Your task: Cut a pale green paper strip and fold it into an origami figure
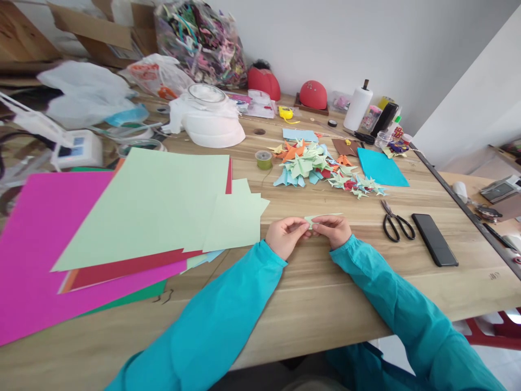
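Between my two hands is a small folded piece of pale green paper, just above the wooden table. My left hand is closed in a pinch on its left side. On its right side my right hand pinches it too, and a thin pointed strip of the paper sticks out above those fingers. Part of the paper is hidden behind the fingertips. Beyond the hands lies a pile of folded paper cranes in green, orange, blue and red. Left of my left hand are stacked pale green sheets.
Black-handled scissors and a black phone lie to the right. A spool of thread stands near the cranes, with a blue sheet to their right. Magenta paper spreads at left. White caps and bags are behind.
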`<action>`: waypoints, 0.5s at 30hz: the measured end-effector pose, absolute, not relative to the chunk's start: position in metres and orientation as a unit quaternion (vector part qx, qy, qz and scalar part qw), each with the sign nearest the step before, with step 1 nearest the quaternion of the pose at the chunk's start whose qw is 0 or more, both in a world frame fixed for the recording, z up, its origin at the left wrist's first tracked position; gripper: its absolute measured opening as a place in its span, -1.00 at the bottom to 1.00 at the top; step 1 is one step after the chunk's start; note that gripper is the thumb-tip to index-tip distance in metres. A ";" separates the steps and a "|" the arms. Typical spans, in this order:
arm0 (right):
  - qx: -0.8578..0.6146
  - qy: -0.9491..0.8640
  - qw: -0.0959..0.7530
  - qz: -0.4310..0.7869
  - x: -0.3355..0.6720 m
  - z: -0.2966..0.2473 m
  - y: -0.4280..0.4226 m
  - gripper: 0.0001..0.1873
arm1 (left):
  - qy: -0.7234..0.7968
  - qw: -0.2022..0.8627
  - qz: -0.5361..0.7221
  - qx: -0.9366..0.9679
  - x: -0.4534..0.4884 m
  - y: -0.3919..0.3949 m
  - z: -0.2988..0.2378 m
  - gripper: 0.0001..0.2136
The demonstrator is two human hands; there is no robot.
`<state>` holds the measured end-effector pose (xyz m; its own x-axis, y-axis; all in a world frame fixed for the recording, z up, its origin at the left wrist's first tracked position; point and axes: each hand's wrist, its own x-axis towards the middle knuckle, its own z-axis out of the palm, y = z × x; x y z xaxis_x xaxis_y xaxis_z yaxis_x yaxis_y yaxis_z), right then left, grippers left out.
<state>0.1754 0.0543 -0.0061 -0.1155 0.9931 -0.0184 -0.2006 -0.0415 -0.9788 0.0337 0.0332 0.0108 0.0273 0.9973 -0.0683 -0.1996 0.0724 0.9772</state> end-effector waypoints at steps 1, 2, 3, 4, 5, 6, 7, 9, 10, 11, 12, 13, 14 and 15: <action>-0.420 -0.466 0.514 0.585 0.175 -0.006 0.054 -0.75 | 0.456 0.580 0.526 0.424 0.034 0.034 0.010 -0.71; -0.415 -0.466 0.516 0.587 0.175 -0.005 0.054 -0.77 | 0.452 0.591 0.526 0.412 0.034 0.034 0.009 -0.69; -0.410 -0.466 0.518 0.588 0.175 -0.005 0.053 -0.78 | 0.448 0.603 0.527 0.396 0.034 0.034 0.008 -0.68; -0.406 -0.467 0.518 0.590 0.175 -0.005 0.053 -0.79 | 0.444 0.616 0.529 0.379 0.034 0.035 0.007 -0.67; -0.404 -0.467 0.518 0.592 0.175 -0.005 0.053 -0.79 | 0.440 0.628 0.531 0.361 0.034 0.035 0.006 -0.66; -0.402 -0.467 0.518 0.593 0.175 -0.005 0.052 -0.80 | 0.435 0.639 0.533 0.344 0.034 0.035 0.006 -0.65; -0.402 -0.466 0.518 0.594 0.175 -0.005 0.052 -0.80 | 0.431 0.649 0.533 0.329 0.034 0.035 0.005 -0.64; -0.406 -0.465 0.514 0.596 0.176 -0.005 0.052 -0.79 | 0.430 0.660 0.533 0.310 0.035 0.035 0.005 -0.63; -0.410 -0.464 0.511 0.597 0.176 -0.005 0.053 -0.78 | 0.432 0.660 0.532 0.307 0.035 0.035 0.006 -0.63; -0.413 -0.464 0.509 0.596 0.176 -0.005 0.053 -0.78 | 0.434 0.658 0.532 0.309 0.035 0.035 0.006 -0.63; -0.415 -0.464 0.506 0.597 0.177 -0.005 0.053 -0.78 | 0.437 0.655 0.532 0.313 0.035 0.035 0.006 -0.63; -0.415 -0.465 0.504 0.598 0.177 -0.004 0.053 -0.78 | 0.439 0.651 0.531 0.318 0.035 0.035 0.007 -0.63; -0.413 -0.467 0.502 0.600 0.177 -0.004 0.053 -0.78 | 0.441 0.648 0.531 0.323 0.035 0.035 0.007 -0.63; -0.410 -0.469 0.501 0.601 0.177 -0.004 0.053 -0.78 | 0.443 0.645 0.530 0.327 0.034 0.035 0.007 -0.63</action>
<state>0.1772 0.0535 -0.0036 -0.1621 0.9865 -0.0230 -0.2175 -0.0584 -0.9743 0.0345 0.0348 0.0065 0.0457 0.9732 -0.2255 -0.3946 0.2250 0.8909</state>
